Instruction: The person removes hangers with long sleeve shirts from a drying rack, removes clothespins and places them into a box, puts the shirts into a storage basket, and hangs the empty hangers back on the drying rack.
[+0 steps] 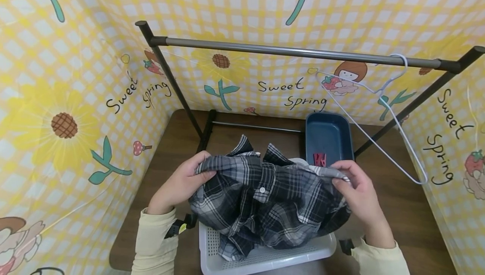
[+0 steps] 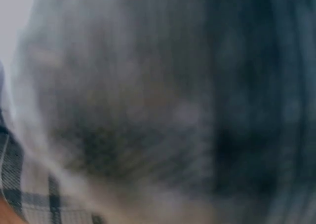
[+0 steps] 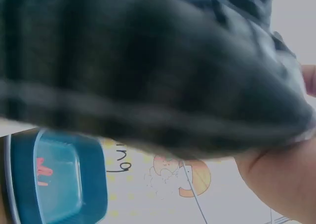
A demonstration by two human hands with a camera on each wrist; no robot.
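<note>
A black, grey and white plaid shirt [image 1: 261,199] with a collar and a white button hangs bunched between both hands, over a white plastic basket [image 1: 206,249]. The left hand [image 1: 185,180] pinches its upper left part, thumb in front. On the opposite side the right hand [image 1: 356,188] grips the other upper part between thumb and fingers. In the left wrist view, blurred shirt cloth [image 2: 148,105] fills nearly everything. In the right wrist view the shirt [image 3: 148,71] covers the upper part, with some of the right hand [image 3: 281,179] at the right edge.
A dark metal rack with a horizontal rail [image 1: 265,50] stands on the brown table [image 1: 151,174]. From the rail's right end hangs a white hanger [image 1: 363,134]. Behind the shirt, a blue bin [image 1: 327,129] holds red clips [image 1: 319,159]. Yellow checked sheeting [image 1: 235,5] surrounds the table.
</note>
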